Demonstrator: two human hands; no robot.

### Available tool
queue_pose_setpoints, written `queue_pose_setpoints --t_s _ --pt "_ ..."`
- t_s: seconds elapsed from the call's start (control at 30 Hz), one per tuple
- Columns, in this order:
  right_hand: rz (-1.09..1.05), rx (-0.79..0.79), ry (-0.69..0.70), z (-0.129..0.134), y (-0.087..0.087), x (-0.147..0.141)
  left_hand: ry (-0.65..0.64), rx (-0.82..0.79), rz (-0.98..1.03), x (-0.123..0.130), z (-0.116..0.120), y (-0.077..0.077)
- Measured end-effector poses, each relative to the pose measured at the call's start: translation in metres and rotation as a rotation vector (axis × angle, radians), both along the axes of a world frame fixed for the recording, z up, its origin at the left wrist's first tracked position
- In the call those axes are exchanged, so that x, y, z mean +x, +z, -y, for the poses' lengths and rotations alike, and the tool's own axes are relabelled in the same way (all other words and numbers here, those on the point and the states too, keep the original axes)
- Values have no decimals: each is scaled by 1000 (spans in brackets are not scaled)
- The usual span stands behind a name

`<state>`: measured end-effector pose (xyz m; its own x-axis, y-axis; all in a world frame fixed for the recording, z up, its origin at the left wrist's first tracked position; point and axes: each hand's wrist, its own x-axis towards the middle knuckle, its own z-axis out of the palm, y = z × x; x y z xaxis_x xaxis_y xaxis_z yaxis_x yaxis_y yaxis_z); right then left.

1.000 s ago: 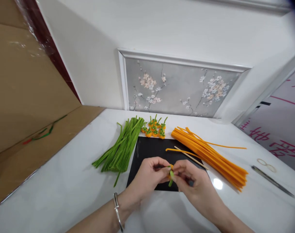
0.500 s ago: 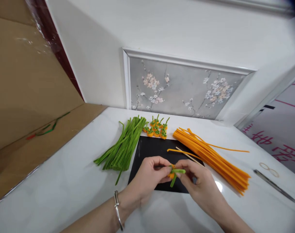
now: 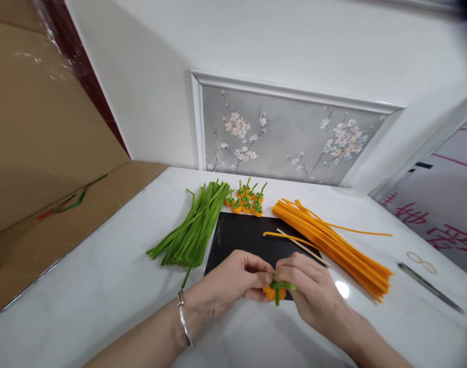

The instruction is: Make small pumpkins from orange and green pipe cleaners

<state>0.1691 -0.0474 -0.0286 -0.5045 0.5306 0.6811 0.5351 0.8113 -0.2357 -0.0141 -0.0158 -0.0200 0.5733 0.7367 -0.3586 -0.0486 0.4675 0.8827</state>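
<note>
Between my hands is a small orange pumpkin shape [image 3: 273,293] with green pipe cleaner ends sticking out of its top. My left hand [image 3: 239,278] pinches it from the left, a silver bangle on the wrist. From the right, my right hand [image 3: 306,281] grips the green piece at the top, its fingers curled. Both hands are over the lower part of a black board [image 3: 243,235]. A wooden stick [image 3: 302,246] and one loose orange pipe cleaner cross the board's right side.
Green pipe cleaners [image 3: 197,225] lie in a bundle at left, orange ones [image 3: 333,245] at right. Several finished small pumpkins [image 3: 246,204] stand behind the board. Tweezers [image 3: 430,287] and rubber bands [image 3: 421,262] lie far right. Cardboard [image 3: 57,128] is at left.
The orange piece has come slightly lower and shows more of its round side. My right hand's fingers have curled over the top of the green piece. The view has shifted slightly.
</note>
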Motion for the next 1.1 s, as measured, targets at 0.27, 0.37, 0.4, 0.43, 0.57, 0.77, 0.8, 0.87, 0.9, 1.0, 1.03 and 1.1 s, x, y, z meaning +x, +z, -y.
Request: queue_pose_setpoints --t_s 0.27,0.37,0.4,0.43,0.57,0.77,0.8,0.87,0.9,1.0,1.03,1.1 --pt "-44 -127 78 -6 0 13 0 0 32 -4 -1 7" --pt "-19 -173 81 -6 0 17 8 42 -38 -4 -1 9" --pt "1 -158 91 -7 0 18 12 59 -71 -4 -1 9" --pt "21 -136 98 -7 0 18 16 73 -96 -3 -1 8" --pt "81 -70 39 -5 -1 15 34 102 -89 0 1 5" --pt "47 44 -37 -2 -10 7 11 132 -71 0 1 6" --pt "48 73 -27 -1 -9 7 2 128 -63 -1 1 7" --pt "72 123 5 -1 -7 10 -4 116 -36 -1 2 9" --pt "91 143 26 -1 -5 12 4 113 -25 -1 2 10" --pt "134 146 75 -1 -3 18 53 157 -23 2 4 10" --pt "109 113 78 -1 -3 20 71 206 -29 2 4 10" --pt "-39 -53 22 -1 -6 20 120 399 -56 3 4 9"
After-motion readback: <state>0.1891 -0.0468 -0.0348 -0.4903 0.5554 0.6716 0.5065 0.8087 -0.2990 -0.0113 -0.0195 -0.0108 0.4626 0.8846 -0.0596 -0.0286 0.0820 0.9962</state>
